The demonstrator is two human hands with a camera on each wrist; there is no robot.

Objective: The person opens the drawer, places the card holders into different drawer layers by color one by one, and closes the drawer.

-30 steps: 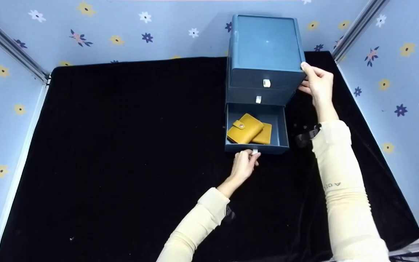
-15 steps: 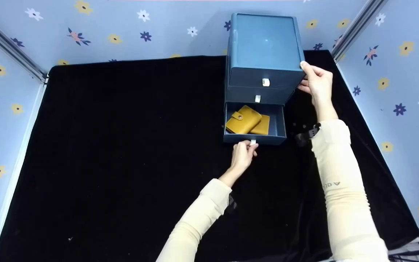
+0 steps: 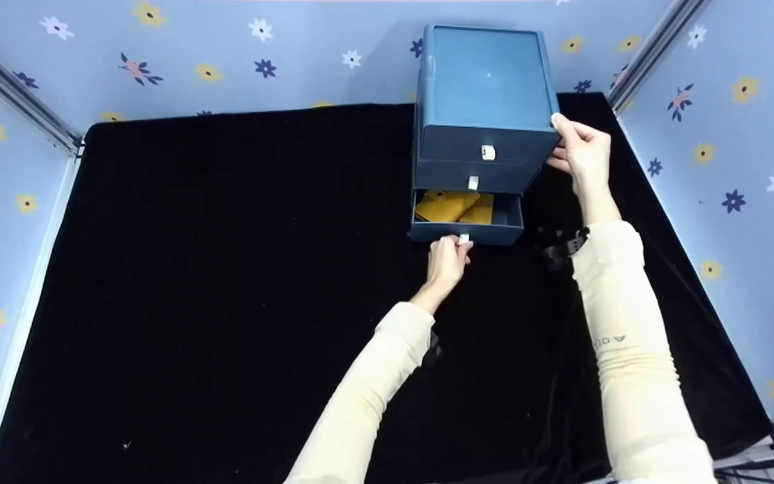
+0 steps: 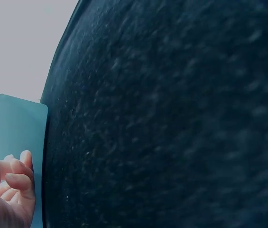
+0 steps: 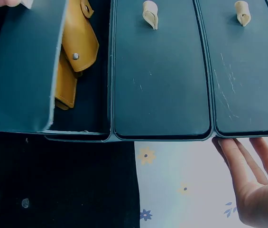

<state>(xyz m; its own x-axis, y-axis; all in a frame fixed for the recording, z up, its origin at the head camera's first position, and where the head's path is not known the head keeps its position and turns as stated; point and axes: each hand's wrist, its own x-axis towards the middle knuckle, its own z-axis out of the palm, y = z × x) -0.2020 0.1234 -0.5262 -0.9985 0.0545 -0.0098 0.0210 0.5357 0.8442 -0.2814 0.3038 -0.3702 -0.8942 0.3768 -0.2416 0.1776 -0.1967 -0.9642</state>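
A blue three-drawer cabinet (image 3: 488, 81) stands at the back right of the black cloth. Its bottom drawer (image 3: 494, 235) is partly pulled out, while the upper two are closed. My left hand (image 3: 445, 262) pinches the pale pull tab (image 3: 464, 238) on that drawer's front. Inside lie two yellow wallets, a snap wallet (image 5: 81, 42) overlapping a smaller one (image 5: 66, 85); the cabinet hides part of them in the head view. My right hand (image 3: 587, 151) rests against the cabinet's upper right side, fingers straight and thumb at the top front corner.
Black cloth (image 3: 226, 269) covers the table to the left and in front. Flowered panels (image 3: 306, 54) stand behind and on both sides, joined by metal posts (image 3: 656, 54). Two more pull tabs (image 3: 488, 152) stick out from the upper drawers.
My left hand has moved away from me, and the bottom drawer has slid further into the cabinet, carrying the wallets back. My right hand stays at the cabinet's side.
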